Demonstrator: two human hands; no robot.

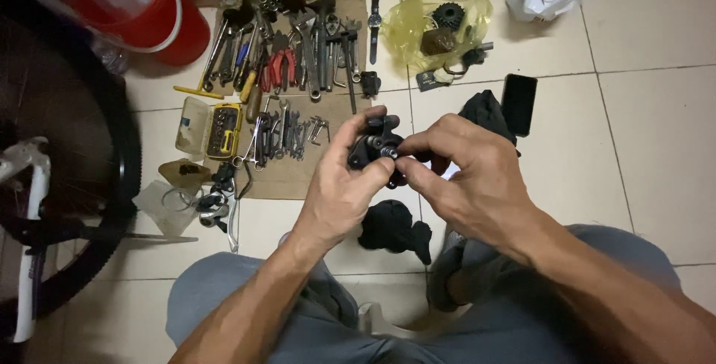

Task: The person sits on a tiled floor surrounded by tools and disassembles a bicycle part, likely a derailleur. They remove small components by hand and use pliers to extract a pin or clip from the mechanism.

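while the left hand (339,185) clamps the small black metal bike part (375,151) above the knees, right hand (470,174) pinches its fitting from 3 o'clock; i'd turn slowly, cardboard tool spread (298,177) at 11.

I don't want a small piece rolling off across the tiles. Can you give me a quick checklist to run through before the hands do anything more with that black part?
1. Left hand grips the black part: ok.
2. Right hand fingertips pinch at the part's small metal end: ok.
3. Part held above the floor, over the black cloth: ok.
4. Whether the small metal piece is loose or threaded in: cannot tell.
5. Tools on the cardboard sheet lie in front of the hands: ok.
6. Phone lies on the floor close to the work: not ok.
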